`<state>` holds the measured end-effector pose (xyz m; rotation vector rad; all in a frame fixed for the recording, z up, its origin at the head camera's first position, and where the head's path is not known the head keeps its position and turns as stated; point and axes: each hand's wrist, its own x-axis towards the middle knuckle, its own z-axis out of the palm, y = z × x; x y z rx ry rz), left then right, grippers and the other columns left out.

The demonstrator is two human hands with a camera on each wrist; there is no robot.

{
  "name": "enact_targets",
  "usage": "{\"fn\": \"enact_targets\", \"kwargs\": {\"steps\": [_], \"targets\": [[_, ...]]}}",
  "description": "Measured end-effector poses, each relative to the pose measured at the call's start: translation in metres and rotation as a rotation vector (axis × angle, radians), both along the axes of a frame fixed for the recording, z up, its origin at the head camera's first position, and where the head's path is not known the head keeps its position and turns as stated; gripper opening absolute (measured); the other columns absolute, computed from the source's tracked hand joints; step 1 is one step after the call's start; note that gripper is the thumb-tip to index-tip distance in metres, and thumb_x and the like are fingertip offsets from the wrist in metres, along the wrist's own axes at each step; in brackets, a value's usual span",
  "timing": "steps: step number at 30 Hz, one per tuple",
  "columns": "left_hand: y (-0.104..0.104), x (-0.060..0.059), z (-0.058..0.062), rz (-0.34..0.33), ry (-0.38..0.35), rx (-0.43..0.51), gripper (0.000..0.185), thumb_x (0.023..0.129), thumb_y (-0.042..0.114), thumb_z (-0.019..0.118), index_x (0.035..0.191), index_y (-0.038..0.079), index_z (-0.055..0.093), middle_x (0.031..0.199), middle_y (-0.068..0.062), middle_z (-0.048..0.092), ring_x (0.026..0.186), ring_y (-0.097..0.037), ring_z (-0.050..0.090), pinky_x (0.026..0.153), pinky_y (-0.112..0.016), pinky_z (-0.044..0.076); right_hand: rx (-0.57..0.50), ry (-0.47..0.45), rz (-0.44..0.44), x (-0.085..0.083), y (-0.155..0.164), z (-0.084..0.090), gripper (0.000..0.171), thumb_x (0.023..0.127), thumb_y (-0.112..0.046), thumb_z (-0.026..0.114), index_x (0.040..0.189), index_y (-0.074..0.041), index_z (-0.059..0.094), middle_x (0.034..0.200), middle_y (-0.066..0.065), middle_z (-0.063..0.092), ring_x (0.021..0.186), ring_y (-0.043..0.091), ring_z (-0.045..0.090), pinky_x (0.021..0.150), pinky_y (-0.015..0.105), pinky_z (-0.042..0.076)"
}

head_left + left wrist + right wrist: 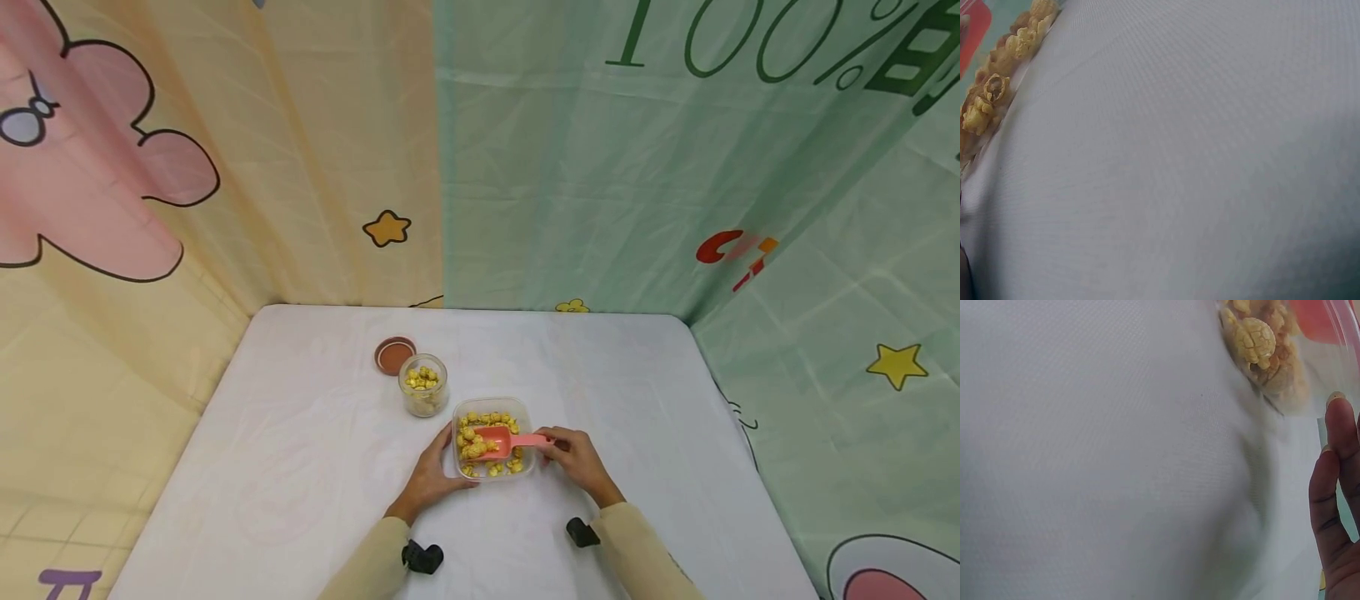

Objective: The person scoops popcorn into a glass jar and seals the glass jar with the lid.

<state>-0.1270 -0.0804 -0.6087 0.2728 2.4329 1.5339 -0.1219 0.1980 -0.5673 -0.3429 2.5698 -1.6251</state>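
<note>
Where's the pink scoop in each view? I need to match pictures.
Head: scoop at lower middle, over the popcorn in the clear container.
Left wrist: part of the scoop, top-left corner.
Right wrist: part of the scoop, top-right corner.
Shared landmark: the container's popcorn.

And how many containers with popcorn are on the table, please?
2: the jar next to the lid, and the tub between the left hand and the right hand.

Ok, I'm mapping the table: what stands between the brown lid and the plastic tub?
In the head view, a glass jar of popcorn stands between the brown lid and the plastic tub.
</note>
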Motion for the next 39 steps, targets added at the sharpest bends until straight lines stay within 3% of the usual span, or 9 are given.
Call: {"fn": "enact_targets", "kwargs": {"steps": [7,14,20,27,34,39], "targets": [[-0.001,0.000,-0.001,0.010,-0.004,-0.010,0.110,0.066,0.031,0.090,0.151,0.004,0.025,0.152,-0.019,0.034,0.139,-0.038,0.031,0.112,-0.055,0.030,-0.067,0.010,-0.001,0.011,-0.002,0.020,0.019,0.091,0.000,0.062,0.106,0.011,0.066,0.077,0.027,0.063,0.068,0.045,0.058,0.062,0.028,0.053],[-0.002,0.003,0.000,0.011,0.005,-0.010,0.110,0.066,0.031,0.089,0.151,0.003,0.025,0.151,-0.020,0.034,0.138,-0.039,0.033,0.112,-0.054,0.031,-0.124,-0.014,-0.031,0.014,0.001,0.018,0.020,0.091,0.001,0.062,0.108,0.010,0.066,0.079,0.029,0.064,0.071,0.047,0.059,0.065,0.025,0.054],[-0.006,0.004,0.001,0.004,0.040,0.000,0.109,0.066,0.030,0.090,0.151,0.004,0.026,0.151,-0.019,0.036,0.137,-0.038,0.035,0.112,-0.053,0.032,-0.156,-0.030,-0.054,0.012,0.002,0.018,0.021,0.091,0.002,0.061,0.110,0.011,0.065,0.087,0.031,0.063,0.071,0.044,0.061,0.067,0.041,0.058],[-0.017,0.005,0.000,0.007,0.098,0.013,0.108,0.064,0.025,0.091,0.151,0.009,0.029,0.151,-0.014,0.038,0.136,-0.033,0.038,0.113,-0.051,0.031,-0.155,-0.054,-0.087,0.007,0.002,0.023,0.022,0.092,0.000,0.061,0.111,0.010,0.065,0.084,0.027,0.063,0.073,0.043,0.060,0.069,0.043,0.057],[-0.033,0.007,0.000,0.061,0.095,-0.005,0.104,0.065,0.028,0.090,0.150,0.013,0.032,0.150,-0.012,0.040,0.136,-0.034,0.039,0.112,-0.051,0.032,-0.185,-0.087,-0.095,0.004,0.002,0.029,0.024,0.093,-0.002,0.061,0.113,0.010,0.064,0.091,0.036,0.059,0.078,0.049,0.057,0.076,0.052,0.056],[-0.047,0.005,0.001,0.122,0.098,-0.006,0.102,0.065,0.023,0.090,0.149,0.010,0.033,0.149,-0.013,0.041,0.134,-0.034,0.041,0.111,-0.049,0.035,-0.174,-0.058,-0.120,-0.003,0.001,0.031,0.023,0.092,-0.003,0.062,0.112,0.007,0.066,0.091,0.035,0.060,0.076,0.044,0.059,0.075,0.037,0.058]]}}
